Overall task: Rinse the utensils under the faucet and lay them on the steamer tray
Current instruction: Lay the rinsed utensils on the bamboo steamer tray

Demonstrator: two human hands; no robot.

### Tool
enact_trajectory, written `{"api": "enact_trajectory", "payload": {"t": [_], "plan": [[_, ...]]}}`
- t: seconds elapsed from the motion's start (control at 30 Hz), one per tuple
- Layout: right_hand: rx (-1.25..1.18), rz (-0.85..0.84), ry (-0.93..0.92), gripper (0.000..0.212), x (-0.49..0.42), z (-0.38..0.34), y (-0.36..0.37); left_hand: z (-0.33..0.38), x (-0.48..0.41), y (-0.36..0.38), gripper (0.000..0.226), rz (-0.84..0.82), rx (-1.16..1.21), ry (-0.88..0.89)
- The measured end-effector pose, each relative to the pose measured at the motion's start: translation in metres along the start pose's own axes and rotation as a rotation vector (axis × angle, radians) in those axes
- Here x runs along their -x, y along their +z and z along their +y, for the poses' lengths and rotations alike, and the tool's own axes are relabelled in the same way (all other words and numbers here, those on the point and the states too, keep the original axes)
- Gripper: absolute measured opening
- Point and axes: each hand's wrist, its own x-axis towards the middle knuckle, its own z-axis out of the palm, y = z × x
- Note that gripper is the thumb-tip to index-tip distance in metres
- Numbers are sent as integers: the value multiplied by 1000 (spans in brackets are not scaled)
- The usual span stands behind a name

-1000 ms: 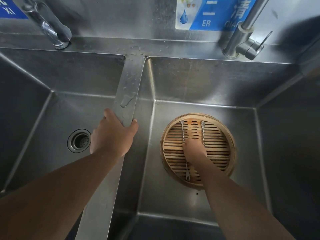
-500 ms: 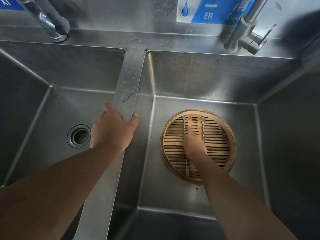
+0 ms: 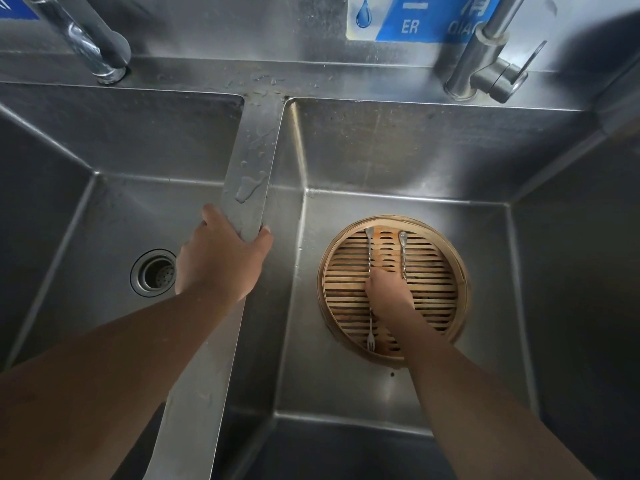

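A round bamboo steamer tray (image 3: 446, 268) rests on the floor of the right sink basin. Two thin metal utensils lie on its slats, side by side: a small fork (image 3: 370, 258) with its tines toward me, and a second utensil (image 3: 403, 254) to its right. My right hand (image 3: 389, 294) is down on the tray, its fingers over the middle of both utensils; whether they grip one is hidden. My left hand (image 3: 221, 261) clasps the steel divider (image 3: 252, 161) between the two basins.
A faucet (image 3: 485, 60) with a lever stands behind the right basin, another faucet (image 3: 86, 39) behind the left one. No water runs. The left basin has a round drain (image 3: 154, 271). Water drops lie on the divider. A blue sign (image 3: 415, 15) hangs on the back wall.
The view has shifted slightly, so everything sits a little higher in the frame. Both hands keep their places on the divider and the tray.
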Motion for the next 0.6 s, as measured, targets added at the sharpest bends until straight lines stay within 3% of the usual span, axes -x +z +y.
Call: {"api": "enact_trajectory", "payload": {"t": [0.6], "plan": [[-26,35,-26,21,1,2,3,-4,-3,6,57,36,-5,-7]]}}
